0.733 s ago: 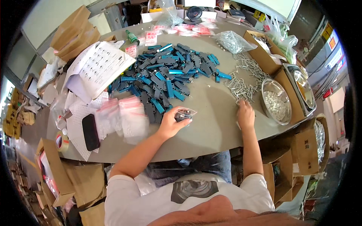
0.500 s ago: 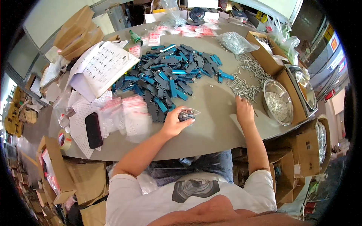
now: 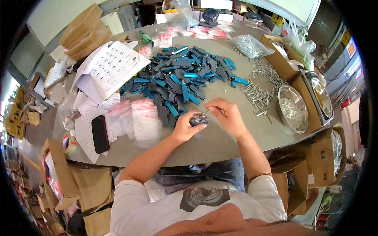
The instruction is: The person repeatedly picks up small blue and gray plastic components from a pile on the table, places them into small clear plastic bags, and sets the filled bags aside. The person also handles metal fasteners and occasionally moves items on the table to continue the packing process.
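Note:
My left hand [image 3: 184,129] is closed around a small clear plastic bag [image 3: 199,119], whose mouth gapes upward and in which dark pieces show. At the bag's mouth, my right hand [image 3: 228,116] pinches a thin metal hex key [image 3: 207,110] that slants down toward the opening. Beyond both hands spreads a big heap of dark grey and blue plastic parts [image 3: 173,78]. A scattered pile of L-shaped hex keys [image 3: 262,84] lies to the right, beside a steel bowl [image 3: 280,103] of small whitish pieces.
Flat zip bags [image 3: 145,118] and a black phone [image 3: 100,133] lie on the left of the table, near a stack of printed sheets [image 3: 118,67]. A green bottle [image 3: 146,38] and a filled plastic bag [image 3: 250,45] stand farther back. Cardboard boxes [image 3: 325,157] flank the table.
My right hand has come left from the hex key pile to the bag, carrying a hex key. My left hand stays in nearly the same place with the bag.

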Demonstrator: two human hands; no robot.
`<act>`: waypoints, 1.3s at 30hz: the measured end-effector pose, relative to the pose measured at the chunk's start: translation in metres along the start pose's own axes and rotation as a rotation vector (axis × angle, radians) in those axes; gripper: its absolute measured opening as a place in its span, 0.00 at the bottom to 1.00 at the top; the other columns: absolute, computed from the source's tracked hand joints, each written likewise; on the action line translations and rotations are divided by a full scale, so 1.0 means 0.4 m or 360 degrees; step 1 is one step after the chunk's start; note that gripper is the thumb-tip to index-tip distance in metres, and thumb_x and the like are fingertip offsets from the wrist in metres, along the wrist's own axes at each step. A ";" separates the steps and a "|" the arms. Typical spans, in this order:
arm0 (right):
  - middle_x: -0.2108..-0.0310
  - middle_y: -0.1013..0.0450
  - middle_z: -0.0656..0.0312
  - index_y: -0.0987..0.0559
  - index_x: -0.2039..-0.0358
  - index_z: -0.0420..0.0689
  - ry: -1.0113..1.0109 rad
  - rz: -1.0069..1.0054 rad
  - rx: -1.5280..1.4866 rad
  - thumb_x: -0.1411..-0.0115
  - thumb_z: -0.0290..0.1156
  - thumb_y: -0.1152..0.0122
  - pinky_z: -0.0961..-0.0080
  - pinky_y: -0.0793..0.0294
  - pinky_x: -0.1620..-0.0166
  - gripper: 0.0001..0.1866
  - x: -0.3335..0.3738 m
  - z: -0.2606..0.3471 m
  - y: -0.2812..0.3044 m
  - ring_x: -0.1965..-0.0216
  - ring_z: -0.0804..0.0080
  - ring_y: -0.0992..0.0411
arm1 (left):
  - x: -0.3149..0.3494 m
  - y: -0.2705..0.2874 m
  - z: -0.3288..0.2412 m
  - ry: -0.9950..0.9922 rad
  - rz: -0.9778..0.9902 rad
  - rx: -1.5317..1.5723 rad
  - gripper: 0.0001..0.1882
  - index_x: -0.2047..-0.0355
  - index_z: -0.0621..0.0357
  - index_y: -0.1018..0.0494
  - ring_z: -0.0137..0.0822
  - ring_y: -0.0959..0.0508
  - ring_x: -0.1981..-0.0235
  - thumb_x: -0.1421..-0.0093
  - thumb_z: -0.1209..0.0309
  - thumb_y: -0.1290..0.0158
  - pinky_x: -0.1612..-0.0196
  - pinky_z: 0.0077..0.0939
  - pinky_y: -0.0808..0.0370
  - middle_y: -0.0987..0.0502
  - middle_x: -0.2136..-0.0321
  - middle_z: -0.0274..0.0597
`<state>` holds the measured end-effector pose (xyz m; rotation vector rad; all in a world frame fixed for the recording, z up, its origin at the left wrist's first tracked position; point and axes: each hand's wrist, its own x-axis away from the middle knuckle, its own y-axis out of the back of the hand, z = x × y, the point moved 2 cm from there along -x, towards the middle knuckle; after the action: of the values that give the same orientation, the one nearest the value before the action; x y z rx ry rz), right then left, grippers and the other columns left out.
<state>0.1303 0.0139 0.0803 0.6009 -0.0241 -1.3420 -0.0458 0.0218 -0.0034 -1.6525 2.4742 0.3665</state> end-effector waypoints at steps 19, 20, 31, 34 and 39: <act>0.62 0.26 0.56 0.21 0.70 0.42 0.0346 0.0040 0.0333 0.53 0.24 0.33 0.66 0.26 0.59 0.08 0.032 -0.010 -0.012 0.63 0.58 0.26 | -0.003 0.004 0.009 -0.0074 0.0090 0.0204 0.23 0.55 0.63 0.31 0.24 0.25 0.65 0.49 0.72 0.35 0.63 0.22 0.27 0.24 0.64 0.36; 0.62 0.26 0.56 0.21 0.70 0.41 0.0287 0.0046 0.0303 0.53 0.23 0.33 0.68 0.26 0.61 0.08 0.031 -0.012 -0.010 0.63 0.59 0.25 | -0.003 0.003 0.010 -0.0066 0.0095 0.0270 0.24 0.54 0.63 0.32 0.24 0.25 0.65 0.49 0.73 0.36 0.62 0.22 0.27 0.24 0.64 0.36; 0.62 0.27 0.57 0.22 0.70 0.38 0.0038 -0.0212 0.0137 0.52 0.19 0.35 0.73 0.24 0.65 0.07 0.053 0.001 0.019 0.68 0.64 0.24 | 0.002 0.000 0.018 -0.0041 0.0112 0.0198 0.25 0.51 0.64 0.33 0.25 0.25 0.61 0.49 0.76 0.37 0.58 0.22 0.27 0.25 0.60 0.39; 0.62 0.27 0.58 0.20 0.70 0.38 0.0158 -0.0230 0.0341 0.53 0.15 0.36 0.77 0.25 0.67 0.08 0.053 0.017 0.019 0.69 0.71 0.26 | 0.001 -0.002 0.017 -0.0011 0.0119 0.0256 0.26 0.51 0.64 0.33 0.25 0.25 0.61 0.49 0.76 0.37 0.57 0.23 0.27 0.24 0.60 0.39; 0.62 0.27 0.58 0.21 0.70 0.40 0.0374 -0.0236 0.0447 0.52 0.19 0.36 0.72 0.26 0.62 0.07 0.052 0.026 -0.013 0.63 0.62 0.27 | 0.005 -0.003 0.004 -0.0055 0.0119 0.0081 0.26 0.51 0.63 0.33 0.25 0.24 0.63 0.51 0.75 0.36 0.59 0.23 0.26 0.23 0.62 0.39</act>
<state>0.1270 -0.0096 0.0804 1.0119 0.0241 -1.4143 -0.0453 0.0201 -0.0055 -1.5248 2.5039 0.3351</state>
